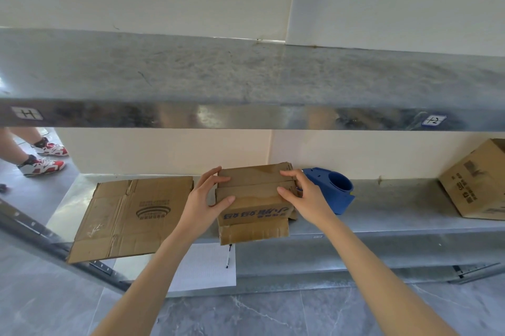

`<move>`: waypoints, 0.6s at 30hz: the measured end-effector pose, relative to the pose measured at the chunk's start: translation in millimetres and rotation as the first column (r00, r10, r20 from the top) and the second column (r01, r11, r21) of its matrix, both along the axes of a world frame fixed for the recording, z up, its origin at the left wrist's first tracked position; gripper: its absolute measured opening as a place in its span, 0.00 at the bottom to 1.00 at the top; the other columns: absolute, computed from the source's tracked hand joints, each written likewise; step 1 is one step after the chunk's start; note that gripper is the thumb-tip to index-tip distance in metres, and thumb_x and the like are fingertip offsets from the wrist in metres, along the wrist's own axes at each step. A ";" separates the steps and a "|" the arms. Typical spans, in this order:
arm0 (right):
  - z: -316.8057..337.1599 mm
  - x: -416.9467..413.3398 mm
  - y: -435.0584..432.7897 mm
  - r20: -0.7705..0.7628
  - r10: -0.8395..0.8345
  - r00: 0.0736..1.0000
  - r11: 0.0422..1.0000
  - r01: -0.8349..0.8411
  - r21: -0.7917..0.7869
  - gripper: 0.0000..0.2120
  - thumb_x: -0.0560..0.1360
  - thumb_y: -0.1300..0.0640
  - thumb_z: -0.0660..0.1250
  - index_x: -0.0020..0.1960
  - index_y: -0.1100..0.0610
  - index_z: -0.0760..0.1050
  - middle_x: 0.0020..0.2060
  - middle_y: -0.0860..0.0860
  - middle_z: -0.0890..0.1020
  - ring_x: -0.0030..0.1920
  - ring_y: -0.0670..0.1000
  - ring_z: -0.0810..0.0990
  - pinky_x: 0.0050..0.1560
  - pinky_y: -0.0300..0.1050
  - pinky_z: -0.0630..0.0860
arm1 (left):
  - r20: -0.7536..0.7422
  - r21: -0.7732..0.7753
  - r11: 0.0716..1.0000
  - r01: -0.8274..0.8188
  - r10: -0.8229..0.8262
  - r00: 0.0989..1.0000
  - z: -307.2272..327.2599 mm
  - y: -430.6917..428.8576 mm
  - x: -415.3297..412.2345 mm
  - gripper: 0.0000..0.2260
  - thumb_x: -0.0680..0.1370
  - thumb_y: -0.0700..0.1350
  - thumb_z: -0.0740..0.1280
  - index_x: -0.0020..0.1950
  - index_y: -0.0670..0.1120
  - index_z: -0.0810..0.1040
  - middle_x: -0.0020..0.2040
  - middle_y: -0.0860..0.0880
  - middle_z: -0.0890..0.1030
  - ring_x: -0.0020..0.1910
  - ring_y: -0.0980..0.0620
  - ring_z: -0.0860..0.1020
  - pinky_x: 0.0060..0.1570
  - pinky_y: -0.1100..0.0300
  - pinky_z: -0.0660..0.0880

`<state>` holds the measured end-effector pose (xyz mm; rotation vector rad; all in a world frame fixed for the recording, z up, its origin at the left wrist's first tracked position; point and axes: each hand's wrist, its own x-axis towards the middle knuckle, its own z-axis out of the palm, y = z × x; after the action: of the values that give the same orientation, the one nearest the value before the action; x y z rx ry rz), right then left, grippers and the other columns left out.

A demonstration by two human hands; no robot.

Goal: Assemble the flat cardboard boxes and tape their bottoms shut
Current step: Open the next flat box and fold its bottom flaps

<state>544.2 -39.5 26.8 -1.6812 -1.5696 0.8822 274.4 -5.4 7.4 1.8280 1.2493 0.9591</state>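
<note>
Left hand [203, 197] and right hand [304, 196], fingers [222, 179] curled round the small cardboard box [254, 200] on the shelf [388, 208] at frame centre, hold its flaps shut — taping next probably calls for the blue tape dispenser [334, 191].

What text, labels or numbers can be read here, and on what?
"+2", handwritten, uncertain: blue-edged sticker on the shelf edge.
"H"-like mark: white sticker, same edge.
Blue print on the held box: upside down, unreadable.
Logo and small text on the flat cardboard: blurred.
Dark print on the right box: unreadable.
</note>
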 end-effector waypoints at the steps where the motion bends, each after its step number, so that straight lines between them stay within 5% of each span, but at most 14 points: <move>1: -0.7 0.8 -1.0 -0.001 0.005 1.000 1.000 -0.005 -0.009 0.16 0.77 0.47 0.69 0.64 0.41 0.71 0.56 0.34 0.74 0.58 0.41 0.73 0.67 0.44 0.69 | -0.006 -0.007 1.000 -0.001 0.001 1.000 -0.6 -1.6 -0.3 0.17 0.74 0.46 0.75 0.62 0.51 0.78 0.72 0.58 0.69 0.71 0.56 0.68 0.71 0.54 0.64; 6: -6.6 0.9 -7.5 0.000 0.029 1.000 0.996 -0.029 -0.082 0.18 0.78 0.47 0.68 0.66 0.45 0.72 0.63 0.45 0.76 0.68 0.50 0.71 0.70 0.52 0.70 | -0.001 -0.078 0.997 -0.007 0.007 1.000 -9.0 -9.5 -2.1 0.17 0.74 0.45 0.75 0.62 0.50 0.78 0.71 0.56 0.70 0.71 0.53 0.68 0.72 0.48 0.66; 11: -11.3 -5.8 -8.3 0.007 0.024 1.000 0.995 -0.023 -0.094 0.19 0.78 0.48 0.68 0.68 0.45 0.70 0.61 0.43 0.73 0.71 0.53 0.68 0.66 0.44 0.65 | 0.004 -0.110 0.994 -0.014 0.014 1.000 -17.4 -10.7 -4.8 0.17 0.74 0.45 0.75 0.62 0.50 0.78 0.72 0.55 0.70 0.71 0.53 0.68 0.72 0.47 0.66; 18: -13.8 -5.0 -2.4 0.023 -0.010 1.000 0.997 0.011 -0.078 0.18 0.79 0.49 0.67 0.68 0.44 0.70 0.57 0.40 0.73 0.61 0.45 0.70 0.59 0.39 0.64 | 0.025 -0.126 0.992 -0.019 0.022 0.999 -20.1 3.0 2.3 0.17 0.74 0.47 0.75 0.61 0.52 0.78 0.71 0.57 0.69 0.71 0.54 0.67 0.69 0.57 0.63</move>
<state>539.2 -41.8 13.0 -1.7577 -1.5581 0.9328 276.8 -2.4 -12.7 1.7031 1.2853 0.8924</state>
